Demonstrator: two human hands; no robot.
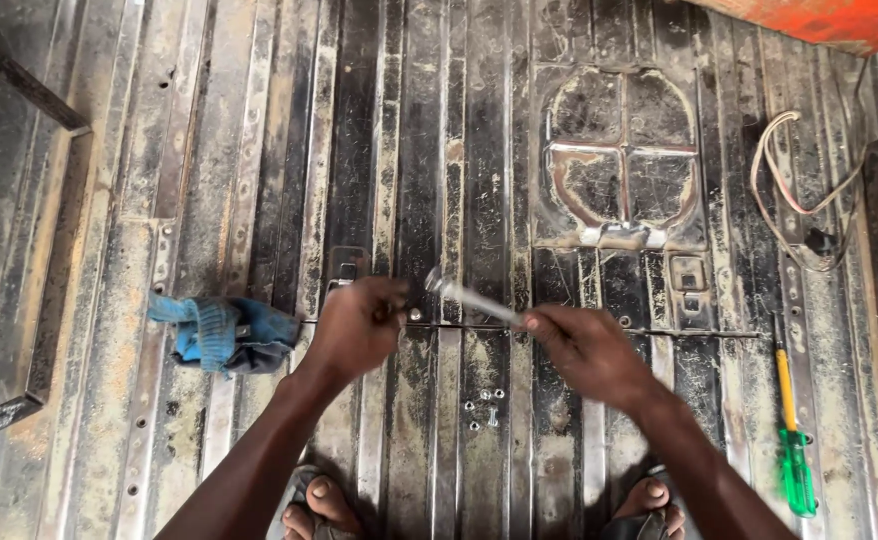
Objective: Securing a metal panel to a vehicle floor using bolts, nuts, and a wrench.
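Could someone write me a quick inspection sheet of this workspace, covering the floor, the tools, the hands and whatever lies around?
Surface: ribbed metal floor, worn, dusty, with rust.
Job's things: metal wrench held over the floor seam; small nuts and bolts loose between the feet.
Clutter: blue rag left of the hands; green-handled screwdriver at right.
Grippers: left hand closed at the seam, what it pinches is hidden; right hand grips the wrench.
Cables: looped wires at upper right.
Surroundings: orange panel at top right; sandalled feet below.
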